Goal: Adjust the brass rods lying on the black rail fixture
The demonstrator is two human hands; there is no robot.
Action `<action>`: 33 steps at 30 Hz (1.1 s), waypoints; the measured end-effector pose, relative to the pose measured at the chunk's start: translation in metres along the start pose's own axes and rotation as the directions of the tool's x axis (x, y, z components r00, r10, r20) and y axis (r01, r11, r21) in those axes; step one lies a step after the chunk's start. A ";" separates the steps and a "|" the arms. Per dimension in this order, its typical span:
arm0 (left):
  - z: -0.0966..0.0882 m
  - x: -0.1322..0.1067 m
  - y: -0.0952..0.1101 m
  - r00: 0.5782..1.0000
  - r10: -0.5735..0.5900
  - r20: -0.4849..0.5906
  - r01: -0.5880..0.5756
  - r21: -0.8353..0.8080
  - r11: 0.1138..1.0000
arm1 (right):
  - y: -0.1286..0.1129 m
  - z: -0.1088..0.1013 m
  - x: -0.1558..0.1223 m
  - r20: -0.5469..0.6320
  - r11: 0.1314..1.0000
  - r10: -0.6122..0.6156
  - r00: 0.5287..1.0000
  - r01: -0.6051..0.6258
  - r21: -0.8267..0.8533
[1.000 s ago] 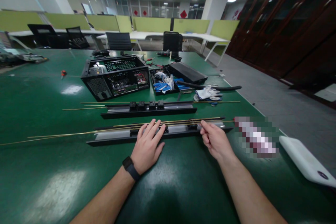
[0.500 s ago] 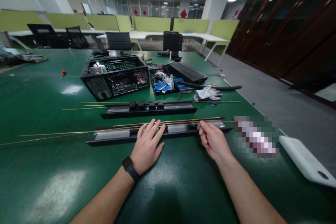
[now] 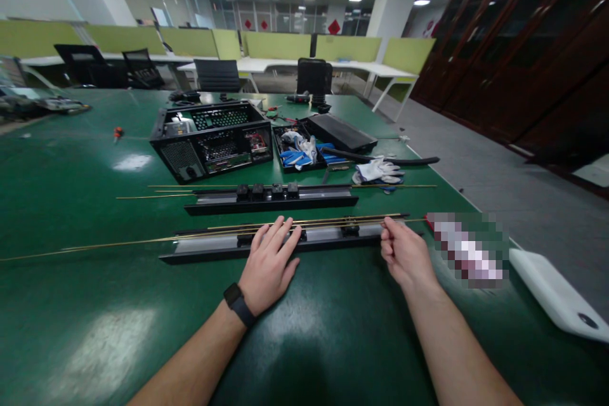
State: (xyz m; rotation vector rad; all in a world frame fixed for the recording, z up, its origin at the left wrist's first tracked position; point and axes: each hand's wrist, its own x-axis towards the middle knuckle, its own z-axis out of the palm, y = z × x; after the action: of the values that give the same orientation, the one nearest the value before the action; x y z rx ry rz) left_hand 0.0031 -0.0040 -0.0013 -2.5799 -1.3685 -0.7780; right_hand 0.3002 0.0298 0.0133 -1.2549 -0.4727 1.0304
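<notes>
A black channel (image 3: 204,257) with a pale inner face lies across the green table, several thin brass-coloured rods (image 3: 137,242) running along its top. My left hand (image 3: 266,269), with a dark watch on the wrist, rests open and palm down over the rods and channel, fingers spread. It partly covers dark blocks inside the channel. Near the channel's right end, my right hand (image 3: 408,252) is closed in a pinch on one thin rod. Between the hands a small black block (image 3: 351,228) sits in the channel. Behind, a second black channel (image 3: 328,201) carries several black blocks (image 3: 275,191) and thin rods.
A black computer case (image 3: 214,146) stands at the back, beside a tray (image 3: 311,168) of gloves and a black panel (image 3: 339,131). More gloves (image 3: 378,171) and a black strip (image 3: 409,160) lie right. A white object (image 3: 552,292) and a pixelated patch are at the right edge.
My right hand has slid right along the channel, drawing a rod with it; that rod's left end has shifted right. My left hand stays in place on the rods.
</notes>
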 end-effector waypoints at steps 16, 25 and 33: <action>-0.001 0.001 0.001 1.000 -0.005 -0.004 0.005 0.000 1.000 | -0.008 -0.006 0.007 -0.100 1.000 0.003 0.995 0.000 0.030; -0.001 0.000 0.000 1.000 -0.006 0.003 0.006 -0.004 1.000 | 0.002 0.003 -0.002 0.061 0.998 0.012 0.998 -0.009 -0.056; -0.002 0.000 0.001 1.000 -0.012 0.010 0.012 -0.004 1.000 | -0.005 -0.005 0.007 -0.100 0.999 -0.021 0.995 0.017 -0.036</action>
State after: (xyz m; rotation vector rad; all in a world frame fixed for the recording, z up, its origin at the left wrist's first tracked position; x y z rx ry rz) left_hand 0.0028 -0.0050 0.0008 -2.5842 -1.3880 -0.7716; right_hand 0.3097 0.0334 0.0152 -1.3247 -0.4256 0.9415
